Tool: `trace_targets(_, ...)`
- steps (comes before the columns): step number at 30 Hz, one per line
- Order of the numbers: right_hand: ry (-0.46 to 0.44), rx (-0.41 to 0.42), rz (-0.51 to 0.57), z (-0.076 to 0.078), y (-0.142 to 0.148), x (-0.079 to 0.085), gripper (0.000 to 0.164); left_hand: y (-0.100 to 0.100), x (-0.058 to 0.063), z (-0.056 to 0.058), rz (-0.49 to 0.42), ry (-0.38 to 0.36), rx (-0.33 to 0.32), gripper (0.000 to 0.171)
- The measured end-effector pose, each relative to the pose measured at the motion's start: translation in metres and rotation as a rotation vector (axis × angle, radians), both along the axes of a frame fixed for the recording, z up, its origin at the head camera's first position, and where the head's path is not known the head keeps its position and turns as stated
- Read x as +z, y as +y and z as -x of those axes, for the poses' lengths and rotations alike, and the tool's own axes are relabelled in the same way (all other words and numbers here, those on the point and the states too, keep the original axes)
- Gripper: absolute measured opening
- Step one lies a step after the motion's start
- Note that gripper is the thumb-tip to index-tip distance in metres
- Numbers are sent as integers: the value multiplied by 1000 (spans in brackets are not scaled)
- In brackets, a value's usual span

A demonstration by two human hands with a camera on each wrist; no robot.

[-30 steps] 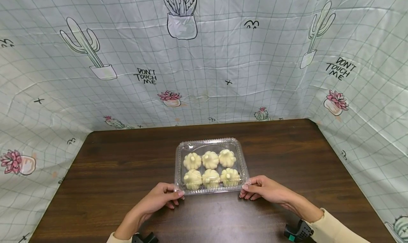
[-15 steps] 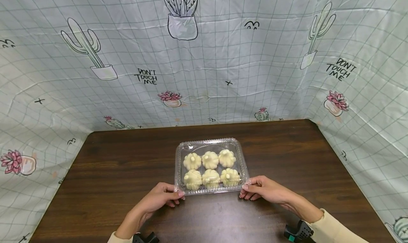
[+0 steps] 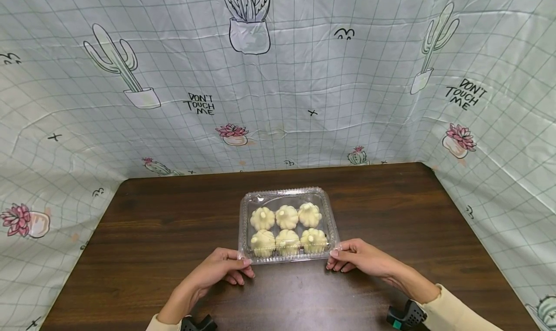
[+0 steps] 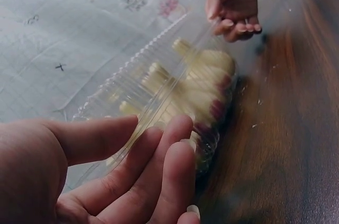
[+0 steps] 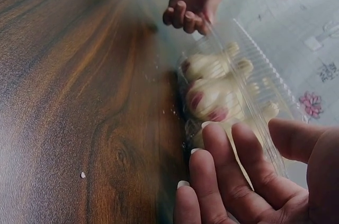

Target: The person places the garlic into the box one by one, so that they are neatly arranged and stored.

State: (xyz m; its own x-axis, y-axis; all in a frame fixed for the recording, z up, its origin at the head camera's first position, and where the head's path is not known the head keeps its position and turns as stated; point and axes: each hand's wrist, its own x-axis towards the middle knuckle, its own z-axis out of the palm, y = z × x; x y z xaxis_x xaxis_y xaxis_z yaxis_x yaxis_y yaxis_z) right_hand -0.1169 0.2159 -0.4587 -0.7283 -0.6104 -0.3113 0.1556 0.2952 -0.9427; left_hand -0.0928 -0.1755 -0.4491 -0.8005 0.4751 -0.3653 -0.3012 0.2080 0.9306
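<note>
A clear plastic clamshell box [image 3: 299, 192] sits mid-table in the head view, its lid down. Inside, in two rows, are several cream-coloured garlic bulbs [image 3: 286, 217]; the wrist views show purplish patches low on them. My left hand [image 3: 217, 267] pinches the box's front left corner between thumb and index finger, the other fingers curving below the rim. At the front right corner, my right hand [image 3: 365, 258] pinches the rim the same way. In the left wrist view, the thumb and fingertips [image 4: 177, 128] meet at the lid's edge.
The dark wooden table [image 3: 173, 220] surrounds the box. Grid-patterned cloth [image 3: 286, 80] with cactus drawings hangs behind and along both sides. A small white crumb [image 5: 82, 175] lies on the wood in the right wrist view.
The left hand's lower fingers have extended slightly to the right beneath the corner. The box and right hand stay essentially where they were.
</note>
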Motion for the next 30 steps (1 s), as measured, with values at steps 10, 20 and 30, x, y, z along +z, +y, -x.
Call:
trace_targets(10,-6,-8,4,-1,-1,1,33,-1,-2,2,14,-9,-4,35)
trace_targets(20,-26,-9,0,0,-1,2,34,-2,-4,3,-1,-29,6,31)
trace_targets(30,-22,-16,-7,0,-2,5,34,-1,-1,4,20,-15,15,29)
